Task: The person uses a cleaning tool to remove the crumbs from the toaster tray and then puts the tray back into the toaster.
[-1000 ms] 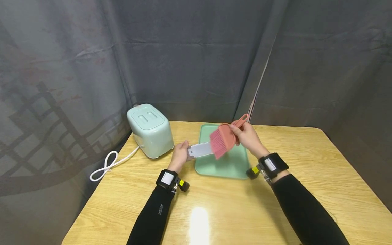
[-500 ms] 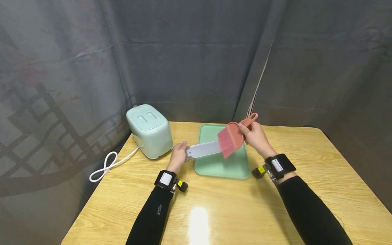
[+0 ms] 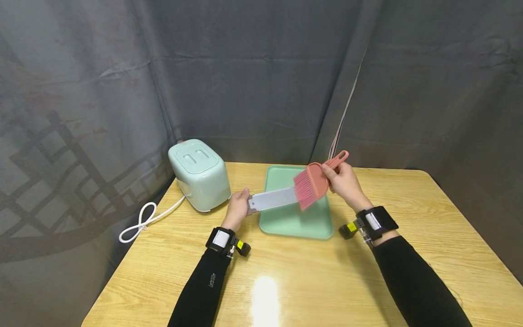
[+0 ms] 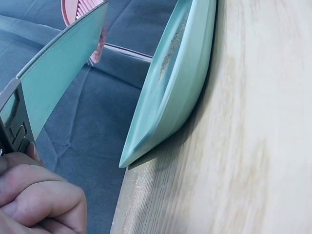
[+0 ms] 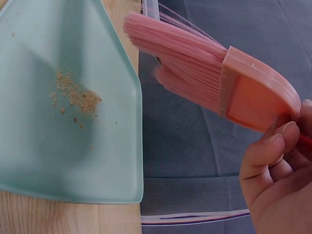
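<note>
Counts on my worktop (image 3: 408,236)

I count one pink brush (image 3: 314,181), one flat metal tray (image 3: 273,199), one green tray (image 3: 302,222), one mint toaster (image 3: 199,174) with one white cord (image 3: 140,221), one scatter of crumbs (image 5: 73,97), and two hands (image 3: 239,208) (image 3: 345,184).

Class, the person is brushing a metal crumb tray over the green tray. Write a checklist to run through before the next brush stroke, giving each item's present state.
1. Left hand grips the crumb tray by its end: ok.
2. Right hand grips the brush by its handle: ok.
3. Crumb tray's free end is over the green tray: ok.
4. Fallen crumbs lie inside the green tray: ok.
5. Crumb tray brushed clean: cannot tell.
6. Toaster stands apart from the brushing: ok.
</note>
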